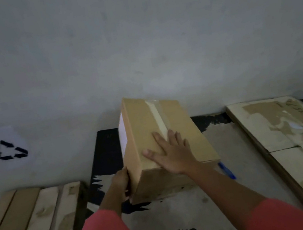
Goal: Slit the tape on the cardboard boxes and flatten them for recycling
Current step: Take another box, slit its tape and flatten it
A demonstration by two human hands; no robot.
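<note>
A sealed brown cardboard box (150, 135) stands in the middle of a worn black table (105, 152). A strip of tape (157, 118) runs along the middle of its top. My left hand (120, 182) grips the box's near left corner. Lying flat on the top, my right hand (170, 152) has its fingers spread over the near end of the tape. A blue cutter or pen (227, 171) pokes out from behind the box's near right corner, partly hidden by my right forearm.
Flattened cardboard (295, 141) lies on the table's right side. Left of the table, a stack of flat cardboard pieces (33, 217) sits lower down. A white sheet with a black recycling symbol (8, 150) hangs on the grey wall (135, 47) behind.
</note>
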